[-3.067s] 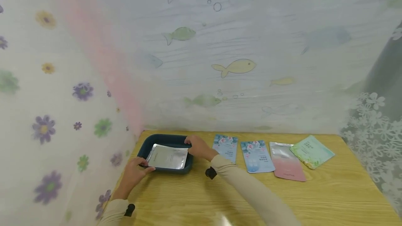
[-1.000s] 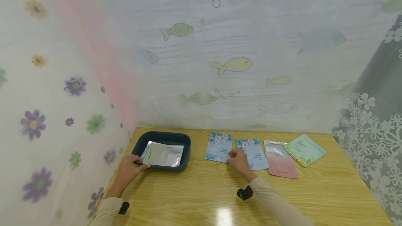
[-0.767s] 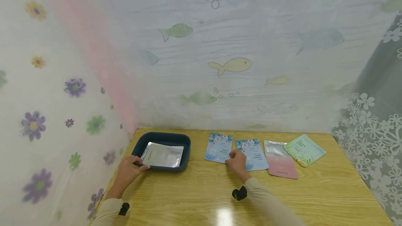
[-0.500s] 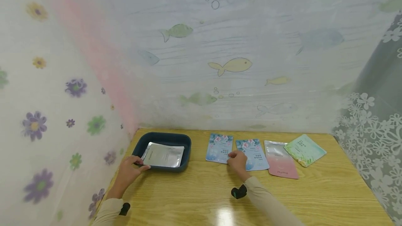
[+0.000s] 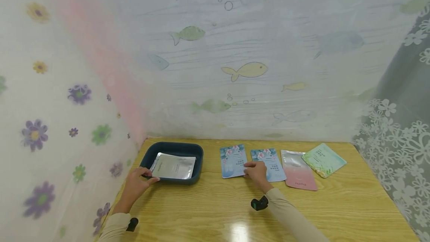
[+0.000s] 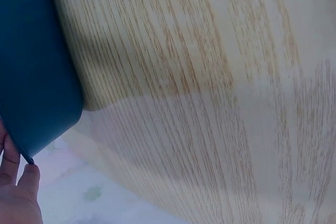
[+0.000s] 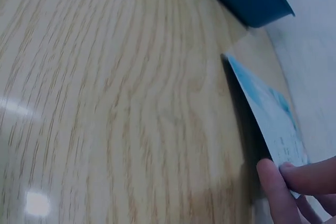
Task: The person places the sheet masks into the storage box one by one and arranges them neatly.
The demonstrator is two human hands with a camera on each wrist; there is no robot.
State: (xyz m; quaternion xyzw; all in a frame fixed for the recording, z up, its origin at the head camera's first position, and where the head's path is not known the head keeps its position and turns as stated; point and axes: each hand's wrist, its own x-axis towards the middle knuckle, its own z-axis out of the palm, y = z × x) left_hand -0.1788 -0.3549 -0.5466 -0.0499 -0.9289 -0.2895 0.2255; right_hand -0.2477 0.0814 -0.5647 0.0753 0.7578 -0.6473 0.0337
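Note:
My right hand [image 5: 256,173] pinches the lower right corner of a blue floral sachet [image 5: 232,161] between thumb and finger. In the right wrist view the same sachet [image 7: 270,116] tilts up, with a dark shadow under its near edge. My left hand [image 5: 136,186] grips the near left corner of a dark blue tray [image 5: 200,165]; in the left wrist view the thumb and fingers [image 6: 30,179] hold the tray's rim. A silver sachet [image 5: 176,166] lies inside the tray. A second blue floral sachet [image 5: 273,167] lies just right of my right hand, partly covered by it.
Farther right on the wooden table [image 5: 215,208] lie a pink and silver sachet [image 5: 300,176] and a green sachet [image 5: 324,160], whose corner overlaps the pink one. Behind the table hangs a fish-patterned curtain [image 5: 201,70]; a flower-patterned one [image 5: 57,115] stands at the left.
My right hand has left the tray's right side and gone to the left blue sachet, which has now turned slightly and is lifted at the corner. My left hand stays on the tray.

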